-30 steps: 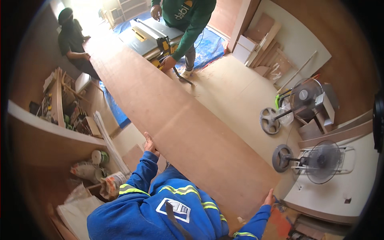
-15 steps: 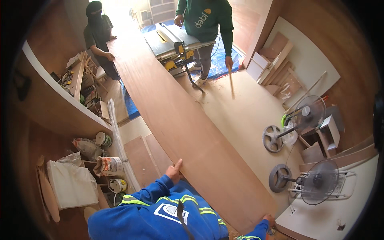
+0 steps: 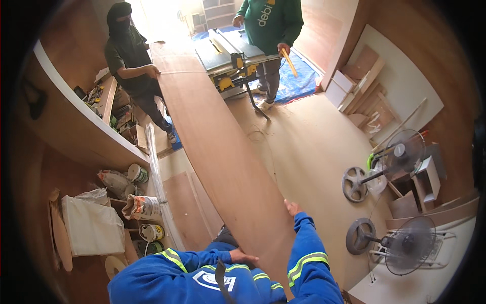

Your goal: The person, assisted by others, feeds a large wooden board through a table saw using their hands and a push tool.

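A long reddish-brown plywood sheet (image 3: 223, 152) stretches from me toward the far left. My left hand (image 3: 244, 257) is closed on its left edge near my body. Farther along the opposite edge, my right hand (image 3: 292, 206) grips the sheet, with the thumb side showing and the other fingers partly hidden beneath. At the far end, a person in dark clothes and a head covering (image 3: 129, 55) holds the sheet's left edge with one hand (image 3: 152, 71).
A table saw (image 3: 228, 55) stands right of the sheet's far end; behind it, a person in a green sweatshirt (image 3: 271, 25) holds a yellow stick (image 3: 288, 63). Two fans (image 3: 402, 152) stand right, beside leaning boards. Sacks (image 3: 142, 207) and buckets (image 3: 151, 233) line the left.
My right hand has moved forward along the right edge, my left hand closer to my body. The sheet has shifted toward me. The co-worker on the left has stepped nearer; the other has raised the stick.
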Action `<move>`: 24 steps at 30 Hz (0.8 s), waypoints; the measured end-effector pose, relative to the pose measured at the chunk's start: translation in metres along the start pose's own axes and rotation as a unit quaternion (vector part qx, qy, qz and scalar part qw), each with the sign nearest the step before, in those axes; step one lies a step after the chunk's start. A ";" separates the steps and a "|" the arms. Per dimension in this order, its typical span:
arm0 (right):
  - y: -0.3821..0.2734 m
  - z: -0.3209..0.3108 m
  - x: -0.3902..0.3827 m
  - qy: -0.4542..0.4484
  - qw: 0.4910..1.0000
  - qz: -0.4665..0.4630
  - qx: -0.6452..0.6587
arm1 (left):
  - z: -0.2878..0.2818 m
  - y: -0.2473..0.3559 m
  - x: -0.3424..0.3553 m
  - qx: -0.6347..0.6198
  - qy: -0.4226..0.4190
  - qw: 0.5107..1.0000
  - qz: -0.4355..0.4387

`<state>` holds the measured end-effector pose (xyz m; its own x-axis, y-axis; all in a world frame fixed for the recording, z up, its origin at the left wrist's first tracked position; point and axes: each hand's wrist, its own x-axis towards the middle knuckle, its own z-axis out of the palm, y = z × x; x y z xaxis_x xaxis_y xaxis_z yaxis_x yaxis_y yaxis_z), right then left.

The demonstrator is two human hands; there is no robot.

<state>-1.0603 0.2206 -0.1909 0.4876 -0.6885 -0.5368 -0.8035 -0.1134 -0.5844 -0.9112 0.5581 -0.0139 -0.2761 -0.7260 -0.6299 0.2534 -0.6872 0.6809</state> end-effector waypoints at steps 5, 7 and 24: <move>0.019 0.028 -0.015 -0.080 0.991 0.103 0.019 | 0.004 -0.002 -0.029 -0.054 0.011 0.996 -0.074; 0.031 0.015 -0.031 -0.097 0.991 0.079 0.044 | 0.006 -0.012 -0.019 -0.037 0.050 0.998 -0.008; -0.009 -0.157 -0.221 0.143 0.988 0.053 -0.013 | -0.176 0.061 0.086 -0.454 0.286 0.834 0.130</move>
<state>-1.2143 0.2616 0.0286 0.2877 -0.8709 -0.3984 -0.8553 -0.0465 -0.5160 -0.7565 0.4486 -0.0920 0.3193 -0.5692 -0.7577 0.9048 -0.0545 0.4223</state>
